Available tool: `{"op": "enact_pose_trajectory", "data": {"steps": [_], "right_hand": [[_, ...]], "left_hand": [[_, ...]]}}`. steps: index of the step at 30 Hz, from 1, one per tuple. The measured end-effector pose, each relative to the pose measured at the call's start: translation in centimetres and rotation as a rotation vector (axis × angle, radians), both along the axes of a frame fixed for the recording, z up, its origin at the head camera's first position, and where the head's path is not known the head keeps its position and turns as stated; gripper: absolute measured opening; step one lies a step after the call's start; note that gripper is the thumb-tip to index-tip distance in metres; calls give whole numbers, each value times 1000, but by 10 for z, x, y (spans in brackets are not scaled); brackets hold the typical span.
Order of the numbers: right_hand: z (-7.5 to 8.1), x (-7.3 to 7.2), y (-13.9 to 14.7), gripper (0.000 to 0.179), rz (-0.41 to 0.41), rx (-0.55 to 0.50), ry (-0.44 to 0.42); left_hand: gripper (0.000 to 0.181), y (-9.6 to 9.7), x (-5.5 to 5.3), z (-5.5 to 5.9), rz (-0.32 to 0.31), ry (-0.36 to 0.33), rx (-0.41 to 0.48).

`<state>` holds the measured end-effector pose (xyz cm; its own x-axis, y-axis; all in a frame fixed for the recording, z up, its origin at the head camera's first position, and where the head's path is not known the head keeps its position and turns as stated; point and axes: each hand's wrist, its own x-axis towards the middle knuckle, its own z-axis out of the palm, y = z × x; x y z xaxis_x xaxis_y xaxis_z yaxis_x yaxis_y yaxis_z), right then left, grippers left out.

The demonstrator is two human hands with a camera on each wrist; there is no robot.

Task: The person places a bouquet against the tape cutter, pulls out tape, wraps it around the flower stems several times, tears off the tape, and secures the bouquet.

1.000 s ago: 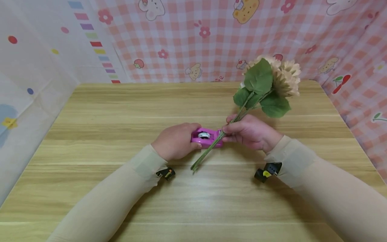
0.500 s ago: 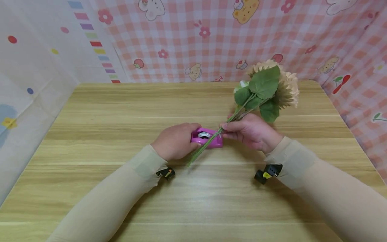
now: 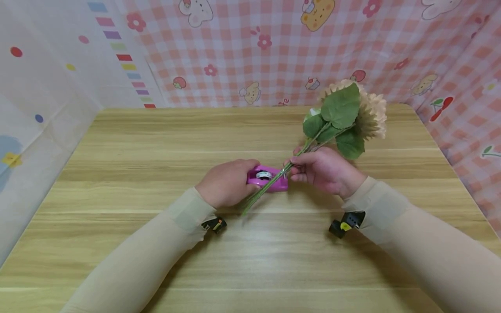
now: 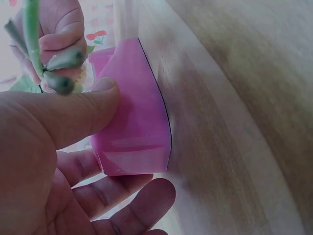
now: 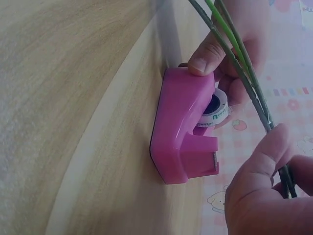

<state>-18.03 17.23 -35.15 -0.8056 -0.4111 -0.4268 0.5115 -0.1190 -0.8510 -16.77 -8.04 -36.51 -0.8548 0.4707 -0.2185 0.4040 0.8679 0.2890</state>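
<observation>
A pink tape dispenser stands on the wooden table, with a white tape roll in its hub. My left hand grips its rear end, thumb on the near side and fingers behind. My right hand pinches several green stems of a bunch of flowers between thumb and fingers, just right of the dispenser's toothed cutter. The stems slant across above the dispenser, and a shiny patch shows on them near my fingertips. Pale peach blooms and broad green leaves fan out beyond the right hand.
The wood-grain table runs back to a pink checked cloth with cartoon prints. A white cloth with coloured dots hangs at the left. Small black cameras are strapped at both wrists.
The bunch has dipped and turned slightly, its lower stem ends shifting left. My right fingers have changed their hold on the stems. The left hand and dispenser stay in place.
</observation>
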Motion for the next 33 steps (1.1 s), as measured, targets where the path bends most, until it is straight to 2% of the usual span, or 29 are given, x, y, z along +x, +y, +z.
{"op": "enact_pose_trajectory", "data": {"steps": [4, 8, 17, 24, 29, 33], "right_hand": [[-1, -1, -1, 26, 7, -25, -24], [-2, -1, -3, 24, -8, -18, -33], [-4, 0, -4, 28, -18, 48, -8], [-3, 1, -6, 32, -17, 36, -9], [-3, 2, -4, 24, -1, 52, -25], [-3, 2, -3, 24, 17, 20, -22]], "left_hand": [[62, 0, 0, 0, 2, 0, 0], [63, 0, 0, 0, 4, -1, 3], [64, 1, 1, 1, 3, -6, 9], [65, 1, 1, 2, 2, -10, 10], [66, 1, 1, 2, 4, -13, 10], [63, 0, 1, 1, 1, -12, 12]]}}
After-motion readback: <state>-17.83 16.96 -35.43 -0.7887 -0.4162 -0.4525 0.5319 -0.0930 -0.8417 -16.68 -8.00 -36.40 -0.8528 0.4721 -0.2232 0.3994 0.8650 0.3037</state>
